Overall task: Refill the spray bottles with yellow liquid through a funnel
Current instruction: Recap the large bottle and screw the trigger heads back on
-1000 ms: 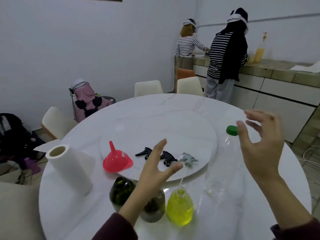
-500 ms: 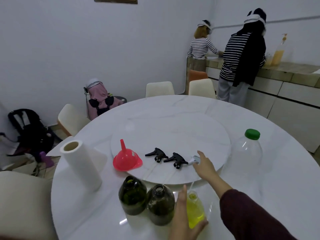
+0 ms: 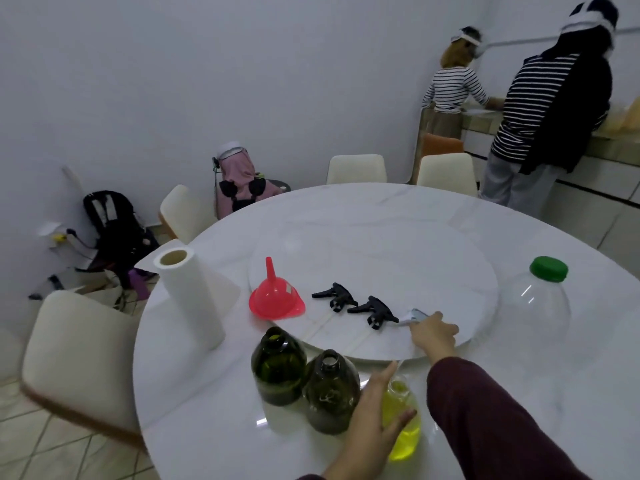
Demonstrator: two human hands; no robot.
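A clear bottle of yellow liquid (image 3: 403, 427) stands near the table's front edge, and my left hand (image 3: 372, 414) wraps around its left side. My right hand (image 3: 434, 332) reaches over the bottle and grips the grey spray head (image 3: 414, 315) lying on the turntable. Two open dark green bottles (image 3: 278, 365) (image 3: 330, 393) stand left of the yellow one. Two black spray heads (image 3: 337, 296) (image 3: 375, 310) lie on the turntable with their tubes trailing forward. A red funnel (image 3: 275, 297) sits upside down to their left.
A paper towel roll (image 3: 188, 296) stands at the table's left. A big clear bottle with a green cap (image 3: 540, 299) stands at the right. White chairs ring the round table (image 3: 519, 393). Two people stand at the counter, back right.
Both hands came down from mid-air. My left hand took hold of the yellow bottle and my right reached forward to the grey spray head. The camera turned left.
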